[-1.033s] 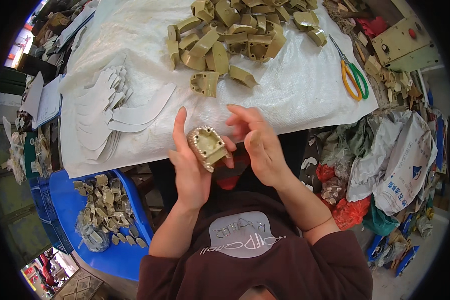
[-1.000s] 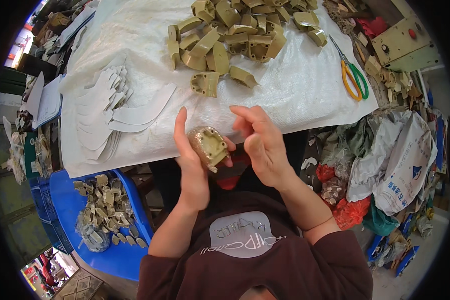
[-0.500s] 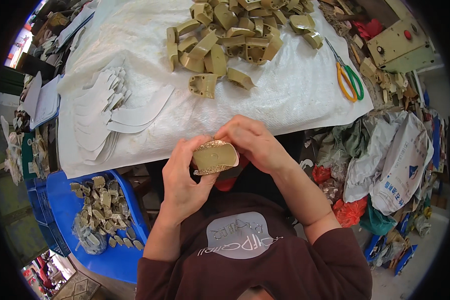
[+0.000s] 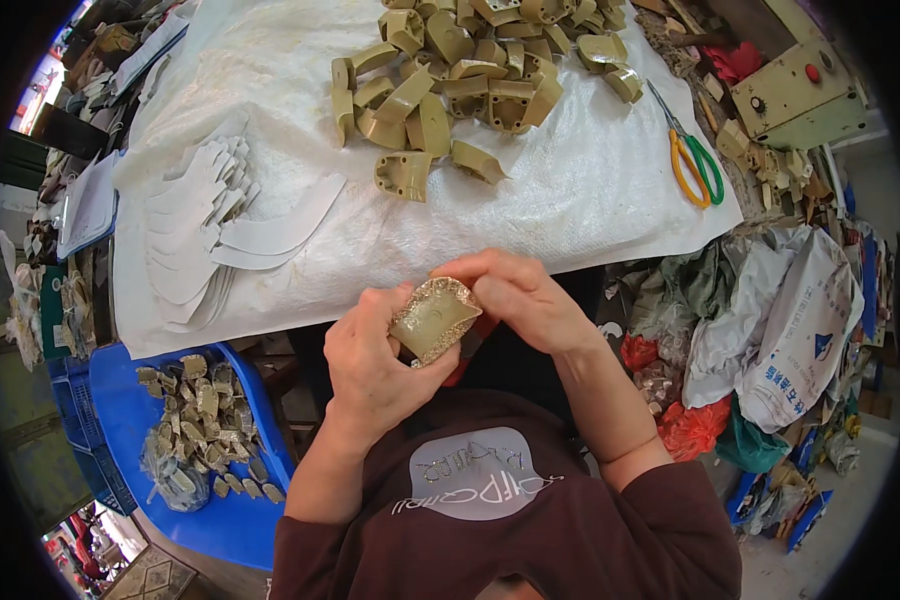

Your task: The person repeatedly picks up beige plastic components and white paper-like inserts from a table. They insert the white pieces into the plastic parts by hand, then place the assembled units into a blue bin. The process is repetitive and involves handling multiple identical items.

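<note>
Just in front of the table edge, my left hand is closed around a shoe heel. Its olive-tan face is turned up, and a strip of gold glitter covering wraps round its sides. My right hand pinches at the upper right rim of the heel, thumb and bent fingers on the glitter edge; the fingertips are partly hidden. Bare olive heels lie in a heap at the far middle of the table. White curved cut pieces are fanned out in a stack at the left.
Scissors with orange and green handles lie at the table's right. A blue chair on the left holds glittery heels and a plastic bag. Plastic bags crowd the right side, below a greenish control box with a red button.
The heel has tilted in my left hand, its right end swinging up. My right hand has slid slightly down and right along the rim, and both hands sit a little lower.
</note>
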`<act>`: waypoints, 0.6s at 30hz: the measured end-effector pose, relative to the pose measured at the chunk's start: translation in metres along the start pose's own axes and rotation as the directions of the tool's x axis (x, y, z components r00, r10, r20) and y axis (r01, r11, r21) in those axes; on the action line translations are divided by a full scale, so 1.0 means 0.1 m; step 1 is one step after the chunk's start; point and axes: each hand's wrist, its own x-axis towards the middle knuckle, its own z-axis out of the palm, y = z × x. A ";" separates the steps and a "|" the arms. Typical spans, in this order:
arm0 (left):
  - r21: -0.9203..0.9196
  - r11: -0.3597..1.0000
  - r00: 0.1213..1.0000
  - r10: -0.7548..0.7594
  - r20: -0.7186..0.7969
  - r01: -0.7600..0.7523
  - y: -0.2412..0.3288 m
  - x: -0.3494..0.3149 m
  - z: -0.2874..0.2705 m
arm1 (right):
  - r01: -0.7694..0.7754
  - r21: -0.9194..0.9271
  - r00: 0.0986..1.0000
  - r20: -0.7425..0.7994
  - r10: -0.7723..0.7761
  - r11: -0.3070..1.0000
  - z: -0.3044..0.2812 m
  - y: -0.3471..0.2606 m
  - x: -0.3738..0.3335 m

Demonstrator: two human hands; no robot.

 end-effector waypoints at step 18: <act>0.223 0.972 0.976 -0.026 -0.216 0.076 -0.01 -0.01 0.21 | 0.113 -0.329 0.961 -0.205 -0.188 0.938 0.34 0.21 -0.03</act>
